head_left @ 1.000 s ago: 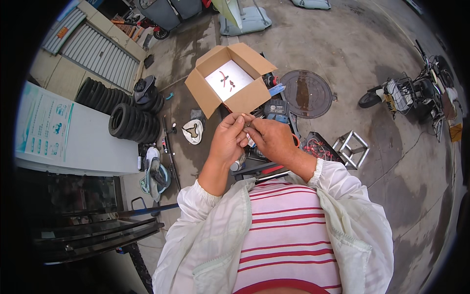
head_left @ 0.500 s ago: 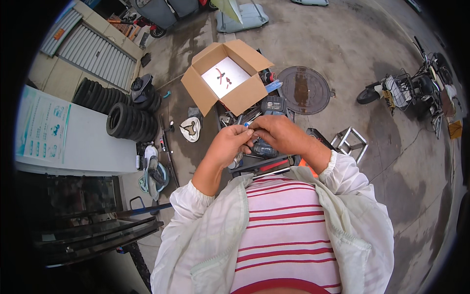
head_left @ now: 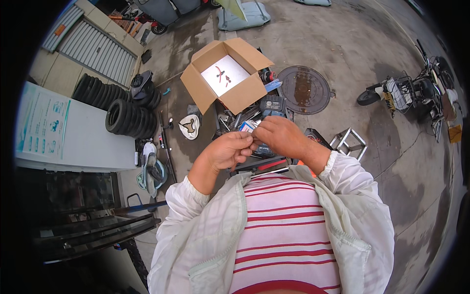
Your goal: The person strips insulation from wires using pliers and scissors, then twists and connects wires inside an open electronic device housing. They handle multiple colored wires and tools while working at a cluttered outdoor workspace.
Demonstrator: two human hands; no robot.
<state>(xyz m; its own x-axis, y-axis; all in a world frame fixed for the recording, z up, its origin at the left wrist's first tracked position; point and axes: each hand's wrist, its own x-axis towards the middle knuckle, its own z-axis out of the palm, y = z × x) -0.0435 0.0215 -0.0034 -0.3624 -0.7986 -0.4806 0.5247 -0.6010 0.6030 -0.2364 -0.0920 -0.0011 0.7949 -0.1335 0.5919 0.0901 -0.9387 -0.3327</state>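
My left hand (head_left: 230,149) and right hand (head_left: 280,138) meet low over a pile of tools, fingertips pinched together; whatever they hold is too small or hidden to make out. Just beyond my fingers lies a small blue-and-white package (head_left: 247,126) among metal tools and a dark case (head_left: 271,104). Farther forward sits an open cardboard box (head_left: 198,85) with a pale sheet (head_left: 233,69) in it, bearing small red and dark pieces. A black-and-red tray edge (head_left: 269,164) shows just below my hands.
Stacked tyres (head_left: 127,117) and a white board (head_left: 63,127) stand at left. A white bag (head_left: 190,126) lies left of the box. A manhole cover (head_left: 304,85), square metal frame (head_left: 348,144) and parked two-wheeler (head_left: 411,90) are at right. Dark rails (head_left: 98,230) run at lower left.
Both hands have moved down toward my body, the left also slightly leftward, staying together at the fingertips. More of the tools and blue-and-white package beyond them now shows.
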